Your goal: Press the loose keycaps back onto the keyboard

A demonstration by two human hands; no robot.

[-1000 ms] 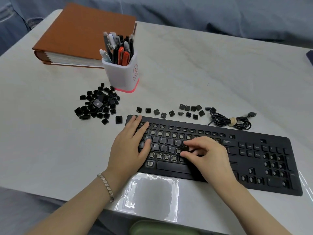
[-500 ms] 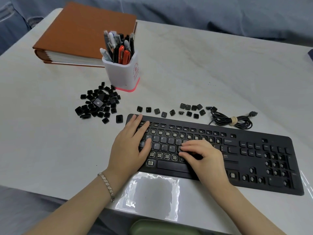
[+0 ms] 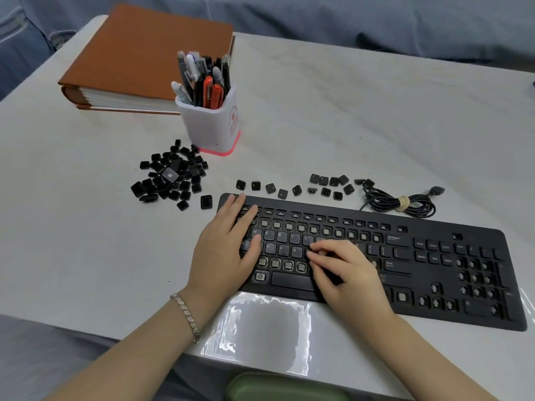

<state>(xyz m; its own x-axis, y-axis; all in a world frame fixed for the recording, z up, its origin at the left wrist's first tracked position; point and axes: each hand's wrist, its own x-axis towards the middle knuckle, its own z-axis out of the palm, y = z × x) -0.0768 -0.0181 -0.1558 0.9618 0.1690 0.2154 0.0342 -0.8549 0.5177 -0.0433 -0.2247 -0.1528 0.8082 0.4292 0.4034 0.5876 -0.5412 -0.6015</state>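
The left hand (image 3: 228,247) lies flat, fingers straight, on the left end of the keyboard (image 3: 428,227). The right hand (image 3: 344,273) bears down with bent fingertips on the middle letter row; I cannot tell whether a cap is under them. The keyboard runs left to right. Just beyond its far edge lies a row of loose keycaps (image 3: 327,188), and the pile (image 3: 170,180) sits farther off on the left hand's side.

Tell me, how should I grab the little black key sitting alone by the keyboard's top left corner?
Pinch the lone keycap by two opposite side walls, thumb and forefinger coming straight down from above. It lies flat on the table, small and squarish, apart from the pile, so its sides are free. The left hand, resting on the keyboard, is nearest.
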